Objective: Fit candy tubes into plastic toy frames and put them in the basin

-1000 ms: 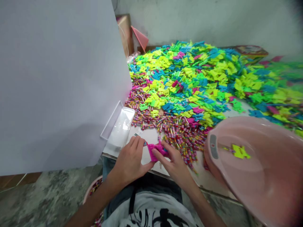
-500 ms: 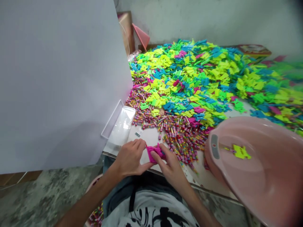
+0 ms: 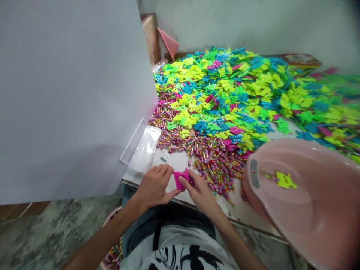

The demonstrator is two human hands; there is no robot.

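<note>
A bright pink moulded plastic piece is held between both hands just above the table's front edge. My right hand is closed on its right side, the thumb lying across the face. My left hand has its fingers curled at the upper left corner, with the thumb stretched along the lower edge. Whether anything small is pinched in the left fingertips is hidden. Beyond the hands lie many small crayon-like sticks with printed wrappers. Behind these rises a heap of yellow, green, blue and pink plastic pieces.
A pink plastic basin stands on the right, holding a yellow piece with a stick. At left are a large white panel, a clear plastic bag and a white tray. A tub of sticks is below.
Both hands and the pink piece have shifted slightly upward in the view. The red bit seen earlier by the left fingertips is no longer distinct.
</note>
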